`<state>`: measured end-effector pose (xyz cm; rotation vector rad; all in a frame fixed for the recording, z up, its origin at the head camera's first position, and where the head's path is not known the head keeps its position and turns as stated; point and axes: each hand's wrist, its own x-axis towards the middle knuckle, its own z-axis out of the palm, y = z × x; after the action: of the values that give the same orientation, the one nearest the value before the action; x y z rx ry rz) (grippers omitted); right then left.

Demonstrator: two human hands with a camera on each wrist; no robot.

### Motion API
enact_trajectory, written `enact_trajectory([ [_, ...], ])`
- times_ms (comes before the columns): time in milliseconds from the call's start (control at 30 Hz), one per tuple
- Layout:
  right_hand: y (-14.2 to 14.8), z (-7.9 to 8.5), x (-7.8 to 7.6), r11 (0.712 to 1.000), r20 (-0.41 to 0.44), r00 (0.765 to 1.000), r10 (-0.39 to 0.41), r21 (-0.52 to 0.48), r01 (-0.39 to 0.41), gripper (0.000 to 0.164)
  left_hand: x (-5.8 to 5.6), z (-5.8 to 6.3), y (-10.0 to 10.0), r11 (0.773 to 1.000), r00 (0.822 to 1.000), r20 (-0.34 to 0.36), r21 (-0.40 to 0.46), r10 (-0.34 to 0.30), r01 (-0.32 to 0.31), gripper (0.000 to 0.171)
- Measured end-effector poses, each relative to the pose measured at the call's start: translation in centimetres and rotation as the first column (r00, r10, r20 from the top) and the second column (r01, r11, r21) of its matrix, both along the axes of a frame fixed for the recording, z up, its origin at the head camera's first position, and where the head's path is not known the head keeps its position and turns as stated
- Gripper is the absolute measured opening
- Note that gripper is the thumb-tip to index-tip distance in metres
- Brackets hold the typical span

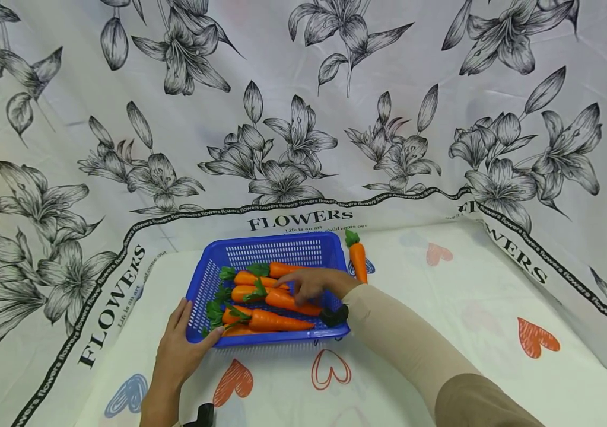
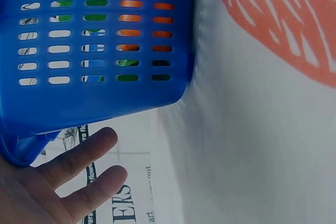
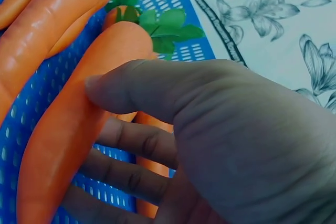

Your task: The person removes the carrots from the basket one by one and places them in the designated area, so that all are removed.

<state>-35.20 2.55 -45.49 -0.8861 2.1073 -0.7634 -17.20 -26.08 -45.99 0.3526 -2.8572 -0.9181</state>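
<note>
A blue plastic basket [image 1: 266,340] with slotted walls holds several orange toy carrots with green leaf tops. My right hand [image 1: 311,284] reaches inside it and holds one carrot [image 3: 58,140], the thumb across its upper side and the other fingers passing behind it. More carrots [image 1: 276,321] lie toward the basket's front. At the front left corner is my left hand [image 1: 180,344], its thumb on the front rim and its fingers along the outer left side. Two straight, spread fingers [image 2: 86,156] show beside the basket in the left wrist view; the left thumb is hidden there.
One more carrot [image 1: 358,261] lies on the cloth just outside the basket's right side. The white tablecloth [image 1: 442,296] bears red and blue hearts. Behind and beside it hangs a white curtain [image 1: 282,77] with black flower prints.
</note>
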Motion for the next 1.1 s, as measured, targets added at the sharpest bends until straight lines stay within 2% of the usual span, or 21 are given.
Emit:
enact_trajectory([
  [200, -0.2, 0.2, -0.1, 0.994, 0.018, 1.000, -0.004, -0.110, 0.006, 0.066, 0.0, 0.1, -0.1, 1.000, 1.000, 0.014, -0.007, 0.001, -0.001, 0.108],
  [433, -0.5, 1.5, 0.3, 0.970, 0.077, 0.996, -0.037, -0.237, 0.054, 0.068, -0.1, 0.0, -0.2, 1.000, 1.000, 0.000, -0.018, -0.003, 0.003, 0.108],
  [633, -0.5, 3.4, 0.6, 0.933, 0.110, 0.989, -0.098, -0.336, 0.130, 0.067, -0.1, -0.2, -0.5, 1.000, 1.000, -0.020, -0.013, -0.022, 0.022, 0.108],
  [800, -0.1, 5.0, 1.0, 0.904, 0.068, 0.987, -0.148, -0.396, 0.163, 0.067, 0.1, -0.1, -0.7, 1.000, 1.000, -0.020, -0.010, -0.018, 0.018, 0.109],
  [1000, 1.1, 6.6, 1.4, 0.841, 0.043, 0.976, -0.213, -0.500, 0.205, 0.066, 0.0, -0.1, -0.7, 1.000, 0.999, -0.022, -0.008, -0.023, 0.023, 0.110],
  [1100, 1.8, 7.3, 1.8, 0.806, 0.036, 0.975, -0.221, -0.556, 0.203, 0.066, 0.0, -0.3, -0.5, 1.000, 1.000, -0.022, 0.003, -0.022, 0.022, 0.109],
])
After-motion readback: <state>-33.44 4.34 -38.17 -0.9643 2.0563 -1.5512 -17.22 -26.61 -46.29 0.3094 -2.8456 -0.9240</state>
